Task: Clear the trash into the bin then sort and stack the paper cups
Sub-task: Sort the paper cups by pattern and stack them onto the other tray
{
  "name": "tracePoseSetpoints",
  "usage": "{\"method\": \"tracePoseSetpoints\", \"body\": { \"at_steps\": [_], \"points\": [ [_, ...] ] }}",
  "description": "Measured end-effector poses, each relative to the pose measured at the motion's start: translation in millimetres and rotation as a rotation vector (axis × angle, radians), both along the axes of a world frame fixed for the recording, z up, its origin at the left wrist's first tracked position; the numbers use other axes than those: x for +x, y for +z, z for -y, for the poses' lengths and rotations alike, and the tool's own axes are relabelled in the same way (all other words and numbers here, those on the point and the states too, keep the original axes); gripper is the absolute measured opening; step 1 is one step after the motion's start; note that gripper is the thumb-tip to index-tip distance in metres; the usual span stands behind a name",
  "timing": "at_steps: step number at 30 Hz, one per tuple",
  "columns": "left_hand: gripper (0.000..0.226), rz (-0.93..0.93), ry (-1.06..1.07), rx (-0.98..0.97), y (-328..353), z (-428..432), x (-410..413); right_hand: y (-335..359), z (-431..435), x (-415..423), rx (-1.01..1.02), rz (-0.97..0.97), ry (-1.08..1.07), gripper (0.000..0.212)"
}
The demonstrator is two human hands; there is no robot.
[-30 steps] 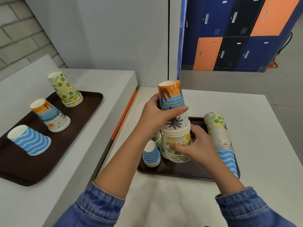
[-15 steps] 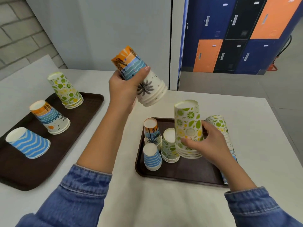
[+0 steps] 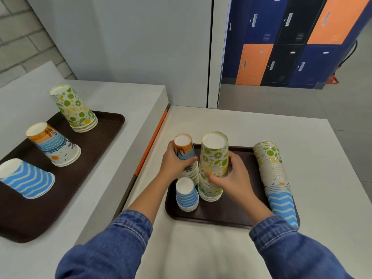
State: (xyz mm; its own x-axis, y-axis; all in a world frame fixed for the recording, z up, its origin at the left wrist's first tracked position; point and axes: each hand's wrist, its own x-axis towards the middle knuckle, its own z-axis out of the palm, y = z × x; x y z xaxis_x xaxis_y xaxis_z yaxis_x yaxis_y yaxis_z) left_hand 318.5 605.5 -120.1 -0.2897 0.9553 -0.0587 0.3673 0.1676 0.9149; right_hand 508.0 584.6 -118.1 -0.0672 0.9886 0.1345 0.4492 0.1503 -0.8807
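Observation:
On the near brown tray [image 3: 221, 215] my left hand [image 3: 175, 164] grips an upside-down stack of orange-and-blue beach cups [image 3: 184, 150] at the tray's left side. Beside it, my right hand [image 3: 231, 174] holds a tall upside-down stack of green citrus cups [image 3: 214, 158] that rests on the tray. A small blue wave cup [image 3: 186, 195] stands upside down in front of both stacks. A long mixed stack of cups [image 3: 275, 178] lies along the tray's right edge.
A second brown tray [image 3: 84, 158] on the left table carries a citrus cup stack [image 3: 75, 109], a beach cup stack [image 3: 54, 147] and a blue wave cup [image 3: 26, 179], all upside down. An orange strip [image 3: 151, 143] marks the gap between tables. Lockers [image 3: 291, 41] stand behind.
My left hand lifted the beach cups off the citrus stack, then brought them down onto the tray's left side. The right hand set the citrus stack onto other citrus cups.

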Motion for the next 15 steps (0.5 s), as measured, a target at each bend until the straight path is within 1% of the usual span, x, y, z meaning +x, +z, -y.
{"method": "tracePoseSetpoints", "body": {
  "at_steps": [4, 6, 8, 12, 14, 15],
  "points": [
    [0.084, 0.087, -0.049, -0.080, -8, -8, -3, -15, 3, 0, -0.070, 0.018, 0.056, 0.071],
    [0.086, 0.092, -0.079, -0.115, -7, -12, -5, -27, 4, 0, -0.128, 0.054, 0.075, 0.072],
    [0.088, 0.069, -0.110, -0.159, -4, -12, -9, -42, 7, 1, -0.185, 0.093, 0.076, 0.073],
    [0.088, 0.017, -0.197, -0.215, 11, -3, -15, -56, 10, 9, -0.269, 0.097, 0.106, 0.085],
    [0.088, -0.047, -0.179, -0.235, 25, 2, -18, -55, 17, 18, -0.294, 0.130, 0.144, 0.093],
    [0.085, -0.099, -0.144, -0.217, 32, 4, -20, -54, 21, 26, -0.282, 0.168, 0.118, 0.095]
  ]
}}
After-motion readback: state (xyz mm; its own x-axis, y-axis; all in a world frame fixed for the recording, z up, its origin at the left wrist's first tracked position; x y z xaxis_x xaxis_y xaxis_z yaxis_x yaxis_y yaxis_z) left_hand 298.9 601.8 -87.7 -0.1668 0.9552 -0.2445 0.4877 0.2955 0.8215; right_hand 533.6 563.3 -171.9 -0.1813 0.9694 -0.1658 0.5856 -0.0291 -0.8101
